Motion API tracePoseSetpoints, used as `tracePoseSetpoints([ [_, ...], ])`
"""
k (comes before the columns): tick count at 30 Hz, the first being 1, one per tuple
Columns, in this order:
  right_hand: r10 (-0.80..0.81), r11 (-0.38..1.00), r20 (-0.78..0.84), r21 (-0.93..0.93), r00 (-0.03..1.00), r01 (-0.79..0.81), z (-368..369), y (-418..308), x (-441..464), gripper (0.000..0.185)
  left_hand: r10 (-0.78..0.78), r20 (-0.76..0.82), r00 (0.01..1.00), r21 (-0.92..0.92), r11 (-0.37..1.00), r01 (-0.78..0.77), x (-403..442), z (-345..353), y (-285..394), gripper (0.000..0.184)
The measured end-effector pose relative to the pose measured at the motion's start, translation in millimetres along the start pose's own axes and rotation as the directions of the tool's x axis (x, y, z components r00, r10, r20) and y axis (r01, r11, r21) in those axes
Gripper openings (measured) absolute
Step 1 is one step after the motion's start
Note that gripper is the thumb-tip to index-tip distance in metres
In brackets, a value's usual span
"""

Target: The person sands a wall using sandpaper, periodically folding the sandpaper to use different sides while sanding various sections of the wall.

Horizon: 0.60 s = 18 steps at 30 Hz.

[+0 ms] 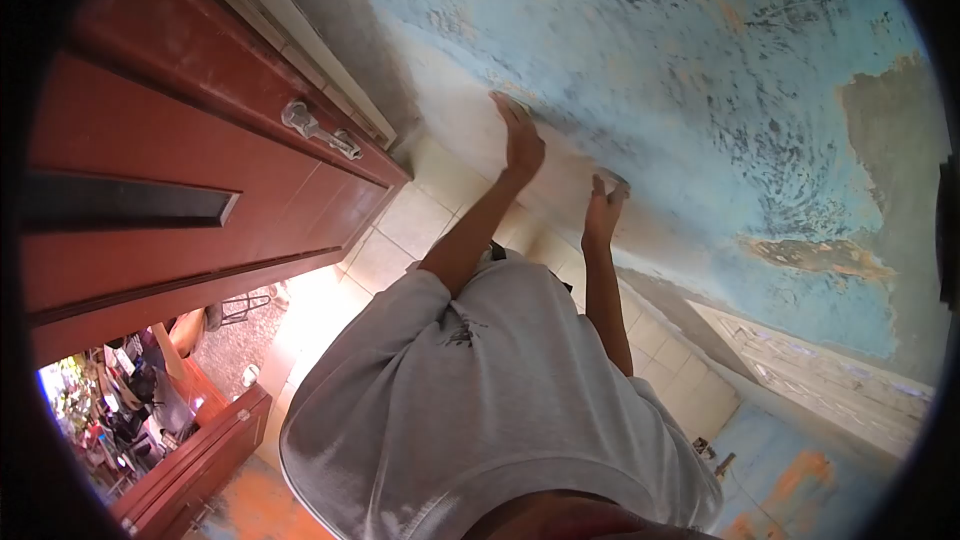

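A wall with worn pale blue paint, dark scuff marks and a whitish lower band stands in front of me. My left hand is up against that whitish band, its fingers bent around something thin that is mostly hidden. Lower and to the right, my right hand is also at the wall. Its thumb and fingers are closed about a thin greyish piece whose kind I cannot make out. Both arms reach forward from my grey shirt.
To the left a red-brown door with a metal handle stands ajar. Pale tiles cover the floor along the wall. Through the doorway, cluttered items show. A patterned white panel lies at the lower right.
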State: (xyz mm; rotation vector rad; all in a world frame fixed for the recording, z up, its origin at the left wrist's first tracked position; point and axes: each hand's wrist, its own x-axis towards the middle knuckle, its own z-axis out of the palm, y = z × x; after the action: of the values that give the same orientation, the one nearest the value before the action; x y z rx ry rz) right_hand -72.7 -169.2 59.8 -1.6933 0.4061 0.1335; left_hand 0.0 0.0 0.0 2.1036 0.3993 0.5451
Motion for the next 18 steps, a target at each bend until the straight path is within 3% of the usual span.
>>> tracePoseSetpoints([
  [1,-0.030,0.996,-0.064,-0.086,0.998,0.025,8.1,-11.0,-5.9,0.097,0.117,0.058,0.991,0.136,0.983,-0.124,-8.4,9.3,5.3,0.094],
  [3,-0.089,0.976,-0.130,-0.207,0.988,0.060,-8.4,-24.7,0.7,0.095,0.076,0.165,0.983,-0.032,0.997,-0.071,-23.0,9.7,50.1,0.094],
  [6,-0.065,0.988,-0.135,-0.150,0.989,0.044,-8.6,-27.6,-0.7,0.095,0.276,0.119,0.954,0.296,0.907,-0.300,6.7,-5.8,23.7,0.094],
  [8,-0.049,0.995,-0.100,-0.091,0.994,0.040,-12.3,-26.6,-6.8,0.098,0.049,0.025,0.998,0.177,0.983,-0.053,17.6,-16.0,14.0,0.094],
  [9,-0.048,0.995,-0.102,-0.090,0.994,0.039,-10.3,-21.5,-7.6,0.098,0.051,0.027,0.998,0.178,0.983,-0.055,6.4,-15.7,23.6,0.094],
  [11,-0.071,0.971,-0.150,-0.238,0.986,0.033,0.2,-9.4,-1.6,0.100,0.075,0.101,0.992,-0.169,0.984,-0.057,-17.1,-12.9,49.5,0.092],
  [13,-0.052,0.983,-0.131,-0.182,0.990,0.028,1.5,-9.3,1.5,0.100,0.076,0.134,0.988,-0.141,0.988,-0.057,-4.1,-22.2,38.4,0.093],
  [15,-0.029,0.992,-0.111,-0.124,0.993,0.015,1.7,-15.0,-1.5,0.100,0.018,0.037,0.999,-0.371,0.929,-0.003,17.9,-37.5,20.8,0.094],
  [16,-0.038,0.993,-0.106,-0.116,0.994,0.025,1.1,-20.4,-5.0,0.099,0.019,0.041,0.999,-0.366,0.931,-0.003,18.0,-35.5,17.3,0.094],
  [18,-0.048,0.993,-0.102,-0.114,0.994,0.036,-0.3,-21.2,-9.9,0.099,0.090,0.095,0.991,0.126,0.987,-0.102,13.5,-23.0,18.6,0.096],
])
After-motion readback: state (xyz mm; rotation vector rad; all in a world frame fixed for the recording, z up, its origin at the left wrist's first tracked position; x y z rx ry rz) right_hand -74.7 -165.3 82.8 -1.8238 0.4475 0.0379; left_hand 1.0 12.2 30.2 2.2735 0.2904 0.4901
